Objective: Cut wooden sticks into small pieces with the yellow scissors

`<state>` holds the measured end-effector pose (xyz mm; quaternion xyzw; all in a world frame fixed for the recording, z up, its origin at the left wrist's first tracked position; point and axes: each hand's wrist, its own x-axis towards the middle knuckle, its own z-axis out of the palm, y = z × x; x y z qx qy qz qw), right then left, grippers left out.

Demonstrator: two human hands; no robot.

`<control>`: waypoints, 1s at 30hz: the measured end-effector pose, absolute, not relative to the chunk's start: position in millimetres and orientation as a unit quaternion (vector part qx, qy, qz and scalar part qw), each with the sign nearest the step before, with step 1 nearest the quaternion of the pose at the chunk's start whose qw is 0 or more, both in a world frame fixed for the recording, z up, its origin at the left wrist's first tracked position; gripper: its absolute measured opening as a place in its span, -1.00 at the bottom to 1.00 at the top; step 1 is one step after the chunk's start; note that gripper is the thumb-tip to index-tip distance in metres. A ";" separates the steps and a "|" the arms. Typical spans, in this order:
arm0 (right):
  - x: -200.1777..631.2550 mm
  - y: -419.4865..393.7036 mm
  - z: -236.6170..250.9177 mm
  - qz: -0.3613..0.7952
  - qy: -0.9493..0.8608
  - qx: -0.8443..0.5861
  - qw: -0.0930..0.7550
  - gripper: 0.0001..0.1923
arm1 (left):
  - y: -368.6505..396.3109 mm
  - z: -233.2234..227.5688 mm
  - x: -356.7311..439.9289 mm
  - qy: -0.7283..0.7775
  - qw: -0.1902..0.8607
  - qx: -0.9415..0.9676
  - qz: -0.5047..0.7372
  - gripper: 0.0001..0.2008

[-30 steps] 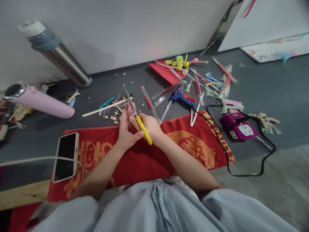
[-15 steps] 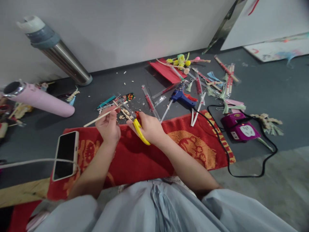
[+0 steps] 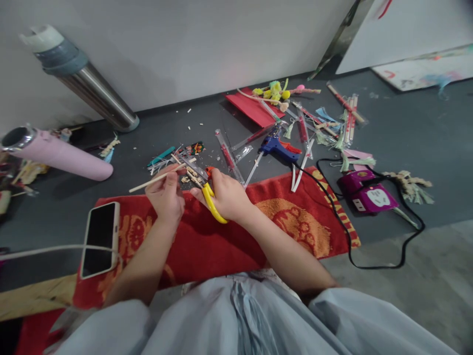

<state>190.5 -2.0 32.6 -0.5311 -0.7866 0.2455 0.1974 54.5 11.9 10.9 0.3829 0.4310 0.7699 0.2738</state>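
Note:
My left hand (image 3: pixel 167 197) is closed around a thin pale wooden stick (image 3: pixel 142 186), which slants up to the right past the fingertips. My right hand (image 3: pixel 229 195) grips a pair of scissors (image 3: pixel 214 204) with yellow and orange handles. Their metal blades point up and left, at the right end of the stick. Whether the blades touch the stick is hard to make out. Small pale wooden pieces (image 3: pixel 191 176) lie on the table just beyond the hands. Both hands are above a red towel (image 3: pixel 207 246).
A blue glue gun (image 3: pixel 275 147) lies to the right, its black cord running to a purple power socket (image 3: pixel 369 195). Wrapped sticks (image 3: pixel 229 155) and tassels are scattered behind. On the left are a phone (image 3: pixel 99 239), a pink bottle (image 3: pixel 70 158) and a steel thermos (image 3: pixel 98 91).
The scissors have shifted slightly left and down with my right hand. The stick's right end shows less beyond the blades. My left hand has hardly moved.

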 end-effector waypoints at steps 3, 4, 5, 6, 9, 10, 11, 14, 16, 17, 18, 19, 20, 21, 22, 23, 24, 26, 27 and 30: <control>191.0 -2.0 33.3 0.249 -0.789 -0.526 0.198 -0.40 | 11.7 10.6 54.0 0.445 0.271 0.378 0.765 -0.69; 191.1 -2.1 33.9 0.252 -0.789 -0.524 0.196 -0.41 | 11.6 10.6 54.0 0.447 0.273 0.379 0.763 -0.69; 191.3 -2.2 34.5 0.255 -0.790 -0.524 0.193 -0.41 | 11.4 10.7 54.1 0.449 0.274 0.380 0.761 -0.68; 191.5 -2.2 35.2 0.258 -0.790 -0.523 0.190 -0.41 | 11.3 10.8 54.4 0.450 0.276 0.381 0.759 -0.68; 192.3 -2.1 37.4 0.262 -0.789 -0.525 0.183 -0.41 | 10.7 11.8 55.7 0.452 0.279 0.384 0.755 -0.69; 192.6 -1.9 37.9 0.264 -0.787 -0.528 0.181 -0.40 | 10.6 12.3 56.2 0.449 0.281 0.386 0.755 -0.69; 192.8 -1.7 38.4 0.267 -0.785 -0.531 0.178 -0.39 | 10.5 12.7 56.5 0.444 0.285 0.388 0.755 -0.71; 193.4 -0.8 39.0 0.278 -0.775 -0.543 0.164 -0.38 | 10.6 13.6 56.8 0.429 0.302 0.392 0.756 -0.76; 193.6 -0.2 39.1 0.280 -0.770 -0.553 0.152 -0.37 | 10.9 13.5 56.3 0.427 0.307 0.392 0.755 -0.78; 193.8 0.1 39.1 0.280 -0.768 -0.557 0.148 -0.36 | 11.1 13.3 55.9 0.427 0.305 0.393 0.755 -0.78; 194.0 0.3 39.2 0.280 -0.767 -0.559 0.145 -0.36 | 11.4 13.1 55.5 0.429 0.302 0.395 0.754 -0.78; 194.1 0.4 39.4 0.282 -0.766 -0.559 0.144 -0.35 | 11.6 13.0 55.2 0.432 0.296 0.398 0.753 -0.77; 194.3 0.5 39.7 0.283 -0.766 -0.559 0.145 -0.35 | 11.8 13.1 55.0 0.437 0.288 0.402 0.751 -0.76; 194.4 0.5 39.9 0.285 -0.764 -0.560 0.146 -0.35 | 12.0 13.2 54.9 0.443 0.282 0.405 0.748 -0.75; 194.3 0.4 40.2 0.287 -0.763 -0.561 0.145 -0.34 | 12.3 13.4 54.9 0.448 0.277 0.409 0.745 -0.75; 194.2 0.3 40.4 0.289 -0.760 -0.564 0.145 -0.34 | 12.6 13.6 54.9 0.451 0.272 0.413 0.743 -0.75; 194.0 0.2 40.5 0.291 -0.758 -0.566 0.144 -0.34 | 13.0 13.6 54.9 0.452 0.268 0.416 0.742 -0.75; 193.4 0.2 40.3 0.295 -0.752 -0.571 0.145 -0.35 | 13.6 12.8 54.7 0.458 0.264 0.419 0.738 -0.74; 193.2 0.3 40.0 0.297 -0.750 -0.572 0.147 -0.35 | 13.6 11.7 54.5 0.463 0.264 0.421 0.734 -0.73; 193.0 1.5 37.6 0.307 -0.743 -0.572 0.163 -0.38 | 10.7 6.0 54.6 0.476 0.305 0.458 0.686 -0.62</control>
